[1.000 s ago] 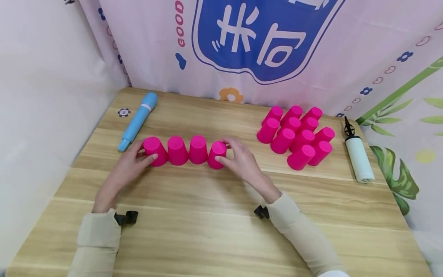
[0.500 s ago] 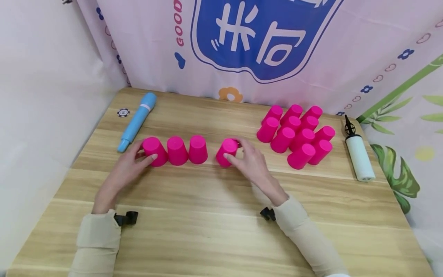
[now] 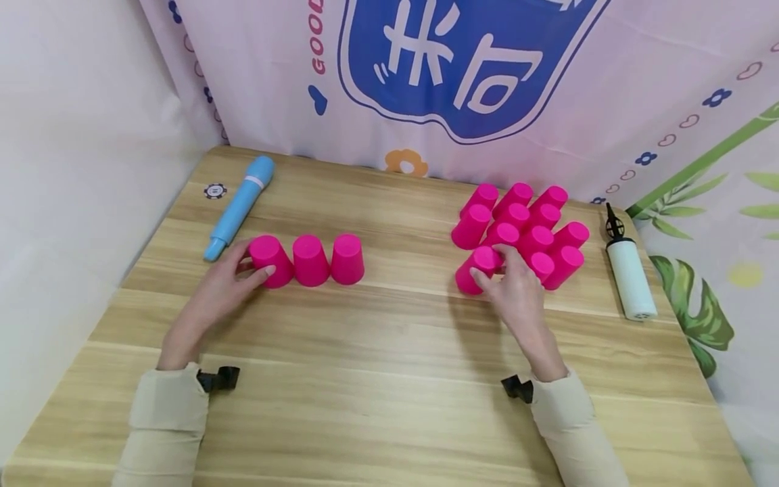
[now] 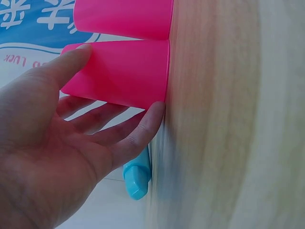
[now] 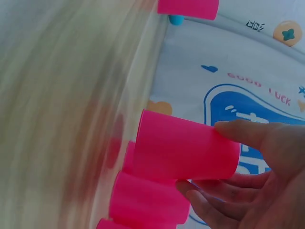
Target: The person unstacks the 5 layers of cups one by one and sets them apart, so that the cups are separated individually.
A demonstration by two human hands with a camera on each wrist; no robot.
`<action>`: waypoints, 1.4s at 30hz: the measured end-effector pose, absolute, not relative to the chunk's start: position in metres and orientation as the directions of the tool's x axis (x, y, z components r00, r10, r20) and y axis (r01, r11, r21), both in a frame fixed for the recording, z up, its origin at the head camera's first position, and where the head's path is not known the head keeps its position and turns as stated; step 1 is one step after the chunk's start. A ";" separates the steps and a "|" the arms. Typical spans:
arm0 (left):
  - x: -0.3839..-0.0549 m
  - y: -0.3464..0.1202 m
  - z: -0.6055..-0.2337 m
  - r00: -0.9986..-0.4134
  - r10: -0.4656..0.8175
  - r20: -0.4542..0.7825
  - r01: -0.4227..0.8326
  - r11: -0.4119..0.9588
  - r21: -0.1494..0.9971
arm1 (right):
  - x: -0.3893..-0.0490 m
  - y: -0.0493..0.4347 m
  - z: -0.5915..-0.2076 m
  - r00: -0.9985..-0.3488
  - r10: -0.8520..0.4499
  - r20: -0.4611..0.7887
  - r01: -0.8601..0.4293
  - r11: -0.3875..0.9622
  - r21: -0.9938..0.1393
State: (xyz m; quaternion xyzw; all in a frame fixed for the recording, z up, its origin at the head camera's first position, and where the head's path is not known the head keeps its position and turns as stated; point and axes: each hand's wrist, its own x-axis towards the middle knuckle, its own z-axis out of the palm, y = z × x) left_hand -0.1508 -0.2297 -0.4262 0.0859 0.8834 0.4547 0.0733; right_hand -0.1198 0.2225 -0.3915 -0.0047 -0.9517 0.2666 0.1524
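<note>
Three pink cups stand upside down in a short row, left of the table's middle in the head view. My left hand (image 3: 216, 294) holds the leftmost cup (image 3: 266, 250), its thumb on the near side and its fingers around the far left. The middle cup (image 3: 311, 262) and right-end cup (image 3: 348, 260) stand close beside it. My right hand (image 3: 517, 291) grips another pink cup (image 3: 472, 276), also bottom up. In the right wrist view this gripped cup (image 5: 183, 148) is lifted off the tabletop, overlapping the grouped cups (image 5: 147, 200).
Several more upturned pink cups (image 3: 470, 228) crowd together at the back right. A pale hand pump (image 3: 631, 279) with a black nozzle lies beyond them. At the back left are a blue microphone-shaped object (image 3: 240, 208) and a poker chip (image 3: 215, 191). A printed curtain hangs behind the wooden table (image 3: 353, 379).
My right hand has carried the row's right-end cup away to the right, up to the grouped cups. The row has gone from several cups to three. My left hand has stayed at the leftmost cup.
</note>
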 end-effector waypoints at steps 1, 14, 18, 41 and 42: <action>-0.151 -0.230 -0.427 -0.974 0.221 -0.050 0.088 0.570 0.817 | -0.119 0.225 -0.393 -0.954 0.101 0.282 -0.056 0.864 -0.501; -0.150 -0.230 -0.425 -0.975 0.220 -0.042 0.091 0.561 0.823 | -0.122 0.237 -0.402 -0.954 0.185 0.235 0.059 0.886 -0.460; -0.149 -0.231 -0.425 -0.975 0.216 -0.049 0.084 0.566 0.820 | -0.123 0.239 -0.404 -0.954 0.194 0.230 0.067 0.883 -0.465; -0.150 -0.231 -0.426 -0.976 0.214 -0.038 0.096 0.577 0.811 | -0.136 0.122 -0.381 -0.889 -0.256 0.380 -0.440 0.708 -0.552; -0.149 -0.231 -0.427 -0.976 0.213 -0.036 0.096 0.576 0.812 | -0.140 0.111 -0.383 -0.893 -0.293 0.341 -0.445 0.682 -0.580</action>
